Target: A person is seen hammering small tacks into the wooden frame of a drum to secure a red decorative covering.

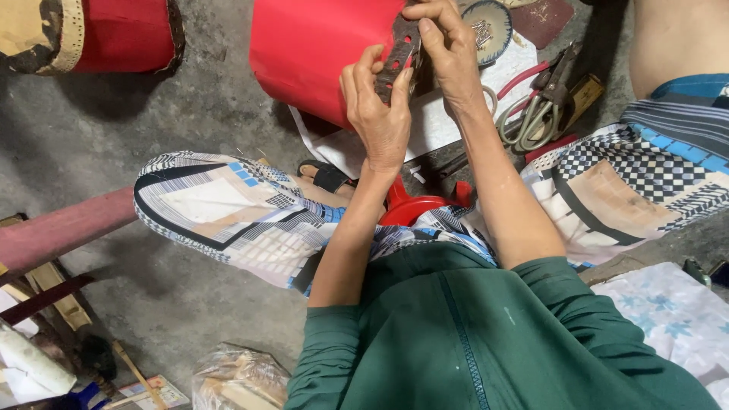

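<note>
Dark, worn strip with holes, pinched at its lower end by left hand and at its top by right hand, both hands closed on it, held against the side of a red drum. Just right of it, a round dish with small nails inside. Scissors and pliers lying on the floor nearby. Red stool under the patterned trousers. Second red drum well apart, upper left. Clear bag with pale pieces inside at bottom.

Crinkled clear plastic bag at bottom edge, beside perhaps a printed flat packet.
</note>
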